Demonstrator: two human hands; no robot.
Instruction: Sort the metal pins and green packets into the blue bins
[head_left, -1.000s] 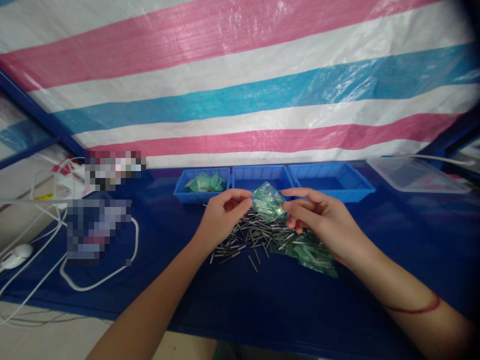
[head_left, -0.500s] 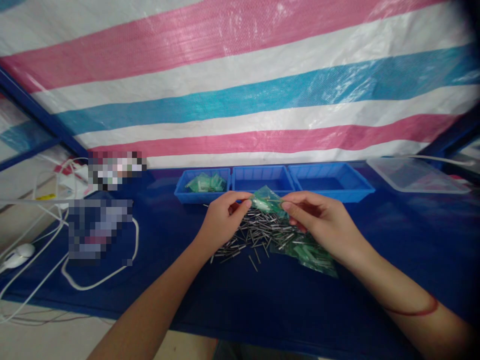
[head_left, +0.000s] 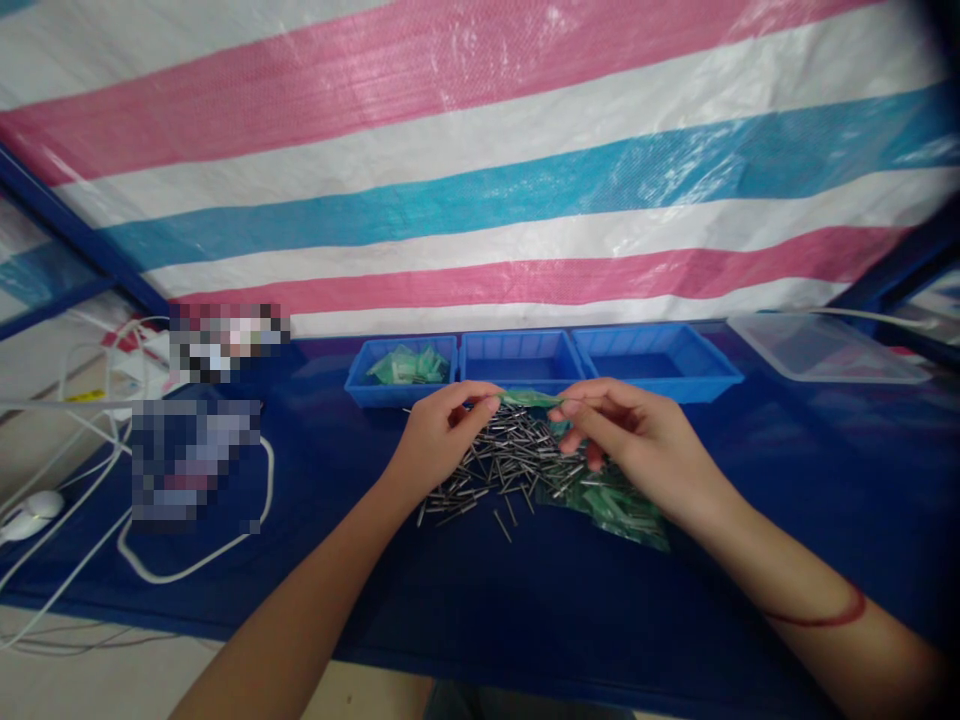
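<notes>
A small green plastic bag is stretched between my two hands above the table. My left hand pinches its left end between thumb and fingers. At the right end, my right hand grips it with thumb and forefinger, the other fingers loosely curled. Beneath the bag lies a heap of thin metal rivets or pins. More green plastic bags lie at the heap's right side, partly under my right hand. Whether the held bag contains anything, I cannot tell.
Behind the heap stand three blue bins; the left bin holds green bags. A translucent lid lies at the back right. White cables, a white mouse and blurred-out items are on the left. A striped sheet hangs behind.
The green bag has tipped from showing its face to a thin, nearly edge-on strip. My right hand has shifted slightly left, and both hands still hold the bag.
</notes>
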